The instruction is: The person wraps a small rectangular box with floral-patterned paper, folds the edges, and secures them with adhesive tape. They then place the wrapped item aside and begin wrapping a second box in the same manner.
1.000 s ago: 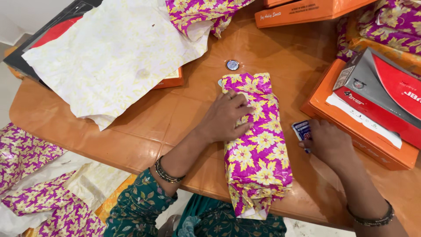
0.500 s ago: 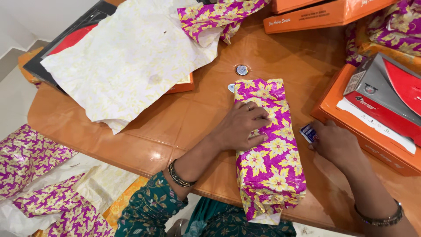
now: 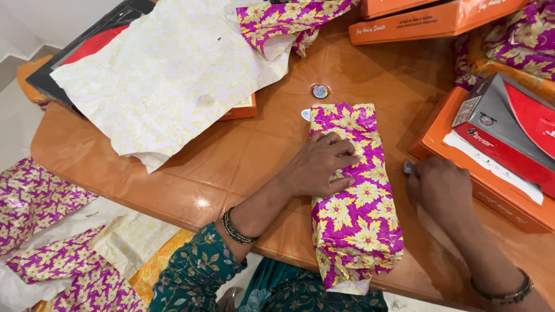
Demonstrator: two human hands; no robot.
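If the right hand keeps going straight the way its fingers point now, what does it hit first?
The right hand points up and slightly left. Past the small item at its fingertips lies bare table, then probably the orange box at the far edge.

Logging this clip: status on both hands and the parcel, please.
Left hand flat on the wrapped parcel, pinning it to the table. Right hand closed over a small blue item beside it. Orange box close alongside.

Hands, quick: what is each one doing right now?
Left hand: open, flat on the wrapped box.
Right hand: closed over a small blue packet.
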